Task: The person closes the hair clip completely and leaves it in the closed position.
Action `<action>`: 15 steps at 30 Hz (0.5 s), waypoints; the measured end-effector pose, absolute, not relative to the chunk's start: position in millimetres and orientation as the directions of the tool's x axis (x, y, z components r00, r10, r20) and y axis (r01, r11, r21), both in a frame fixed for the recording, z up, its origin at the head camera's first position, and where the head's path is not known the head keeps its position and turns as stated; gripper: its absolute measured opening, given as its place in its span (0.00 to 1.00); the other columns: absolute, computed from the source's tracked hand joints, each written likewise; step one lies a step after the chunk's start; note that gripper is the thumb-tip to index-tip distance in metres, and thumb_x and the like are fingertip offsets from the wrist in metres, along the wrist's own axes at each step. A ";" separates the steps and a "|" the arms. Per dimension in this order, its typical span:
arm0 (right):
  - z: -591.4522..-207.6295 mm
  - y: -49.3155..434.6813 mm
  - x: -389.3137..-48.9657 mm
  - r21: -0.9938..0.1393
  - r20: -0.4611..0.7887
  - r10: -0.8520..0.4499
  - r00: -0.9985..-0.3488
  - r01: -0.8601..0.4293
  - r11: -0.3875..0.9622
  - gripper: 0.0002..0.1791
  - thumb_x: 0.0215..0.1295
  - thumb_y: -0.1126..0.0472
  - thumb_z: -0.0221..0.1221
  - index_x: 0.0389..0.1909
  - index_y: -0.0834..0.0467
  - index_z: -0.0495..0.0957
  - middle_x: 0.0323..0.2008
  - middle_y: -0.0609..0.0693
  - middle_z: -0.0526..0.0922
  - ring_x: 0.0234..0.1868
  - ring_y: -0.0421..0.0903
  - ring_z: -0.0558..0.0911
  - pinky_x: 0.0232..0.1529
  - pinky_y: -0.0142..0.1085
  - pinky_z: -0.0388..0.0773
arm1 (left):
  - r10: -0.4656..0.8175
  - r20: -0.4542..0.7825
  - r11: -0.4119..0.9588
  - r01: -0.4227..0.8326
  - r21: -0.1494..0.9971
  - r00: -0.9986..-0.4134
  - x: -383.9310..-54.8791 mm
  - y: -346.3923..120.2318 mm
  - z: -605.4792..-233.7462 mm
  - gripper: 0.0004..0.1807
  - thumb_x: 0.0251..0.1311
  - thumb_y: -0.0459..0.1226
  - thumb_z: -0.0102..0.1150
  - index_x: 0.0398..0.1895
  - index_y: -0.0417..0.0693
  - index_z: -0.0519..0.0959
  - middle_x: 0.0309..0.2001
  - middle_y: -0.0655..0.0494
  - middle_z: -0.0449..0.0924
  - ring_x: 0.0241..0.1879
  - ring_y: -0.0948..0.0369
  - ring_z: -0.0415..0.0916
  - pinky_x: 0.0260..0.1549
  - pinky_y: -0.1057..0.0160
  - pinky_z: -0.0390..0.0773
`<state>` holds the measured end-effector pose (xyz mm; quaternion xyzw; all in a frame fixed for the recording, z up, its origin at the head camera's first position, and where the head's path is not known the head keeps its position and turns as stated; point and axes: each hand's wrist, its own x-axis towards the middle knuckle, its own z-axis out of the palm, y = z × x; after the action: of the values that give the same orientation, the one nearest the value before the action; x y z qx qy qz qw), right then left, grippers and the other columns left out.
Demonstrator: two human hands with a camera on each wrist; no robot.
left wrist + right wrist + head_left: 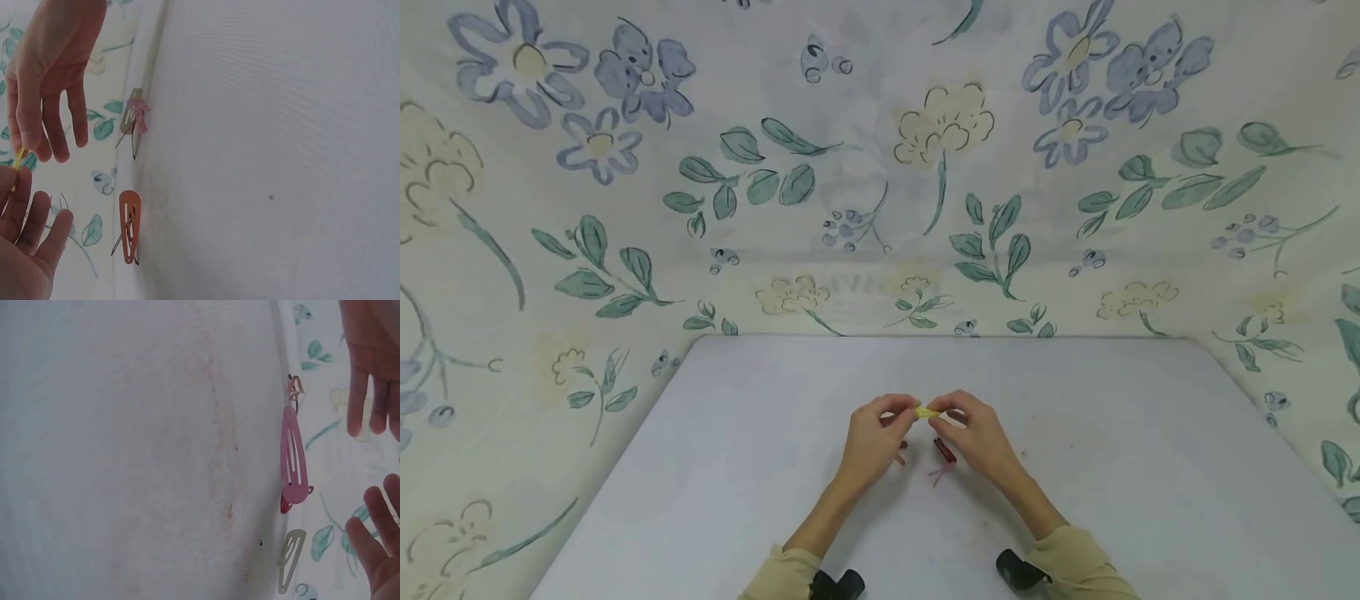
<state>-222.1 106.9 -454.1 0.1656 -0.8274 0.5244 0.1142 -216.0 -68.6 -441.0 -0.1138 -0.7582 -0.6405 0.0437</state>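
Both hands come together over the white table. My left hand (pixel 874 437) and my right hand (pixel 973 429) each pinch an end of a small yellow hair clip (pixel 927 412). A sliver of that yellow clip (pixel 17 164) shows between the fingertips in the left wrist view. An orange snap hair clip (pixel 130 226) stands near the left hand with its prong apart. Beneath the right hand are a dark red clip (pixel 945 451) and a pink snap clip (pixel 294 456). A pale green clip (pixel 290 561) stands beyond the pink one in the right wrist view.
The white table (pixel 760 400) spreads around the hands. Floral cloth (pixel 880 167) rises behind it and along both sides. Black wrist devices (pixel 1018 571) sit by the cuffs of the beige sleeves (pixel 1078 567).
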 end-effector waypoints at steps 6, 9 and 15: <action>-451.8 105.3 -221.6 -0.800 0.394 -0.154 -0.906 -0.421 0.428 0.07 0.62 0.67 0.66 0.41 0.56 0.82 0.39 0.47 0.82 0.49 0.49 0.82 0.55 0.49 0.78 | 0.122 0.234 0.208 0.255 0.944 -0.965 -217.5 -71.5 -442.0 0.10 0.61 0.32 0.62 0.45 0.39 0.84 0.41 0.43 0.79 0.40 0.46 0.84 0.24 0.51 0.84; -450.9 105.0 -222.7 -0.784 0.409 -0.154 -0.900 -0.433 0.446 0.07 0.62 0.66 0.66 0.41 0.55 0.82 0.39 0.46 0.83 0.48 0.48 0.82 0.55 0.49 0.78 | 0.123 0.277 0.257 0.300 0.919 -0.953 -219.5 -72.0 -441.0 0.10 0.60 0.30 0.63 0.44 0.40 0.84 0.40 0.44 0.78 0.44 0.49 0.83 0.27 0.56 0.85; -449.1 103.6 -226.2 -0.730 0.425 -0.174 -0.888 -0.450 0.514 0.07 0.63 0.62 0.66 0.42 0.54 0.83 0.39 0.44 0.83 0.47 0.45 0.83 0.55 0.48 0.79 | 0.114 0.348 0.365 0.365 0.857 -0.931 -222.6 -75.4 -437.8 0.09 0.59 0.31 0.65 0.43 0.43 0.86 0.38 0.52 0.81 0.41 0.56 0.81 0.41 0.62 0.83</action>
<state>-226.2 103.6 -449.1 0.1818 -0.8570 0.4580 0.1506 -222.6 -75.4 -437.8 -0.1464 -0.8180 -0.5441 0.1152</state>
